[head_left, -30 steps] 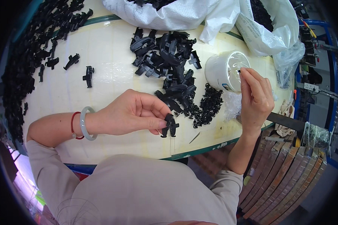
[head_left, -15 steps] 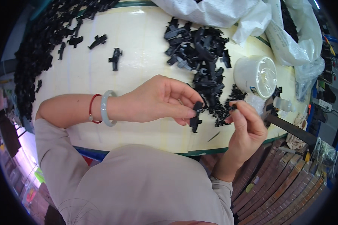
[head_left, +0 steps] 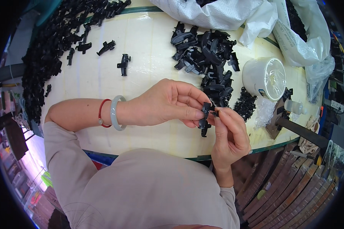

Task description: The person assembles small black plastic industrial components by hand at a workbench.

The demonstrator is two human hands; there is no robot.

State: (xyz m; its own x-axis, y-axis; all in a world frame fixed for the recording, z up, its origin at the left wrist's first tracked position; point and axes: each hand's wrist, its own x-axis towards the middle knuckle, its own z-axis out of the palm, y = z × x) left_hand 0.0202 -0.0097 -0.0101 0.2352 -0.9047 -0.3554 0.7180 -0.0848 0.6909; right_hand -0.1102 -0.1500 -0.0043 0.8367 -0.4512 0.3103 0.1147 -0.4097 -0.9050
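a black clip (head_left: 205,119) is pinched between thumb and fingers of the left hand (head_left: 168,103), above the table (head_left: 149,57). a tiny black part (head_left: 215,113) is gripped by the right hand (head_left: 230,133) fingertips and pressed against the clip's upper end. a clip pile (head_left: 204,53) lies beyond the fingers.

cream table (head_left: 149,57) | black clips pile (head_left: 206,53) | white tub (head_left: 264,78) | white sacks (head_left: 218,11)

black clips (head_left: 206,53) | cream table (head_left: 149,49) | white tub (head_left: 264,78) | pale-green bangle (head_left: 114,113) | red string (head_left: 101,113)
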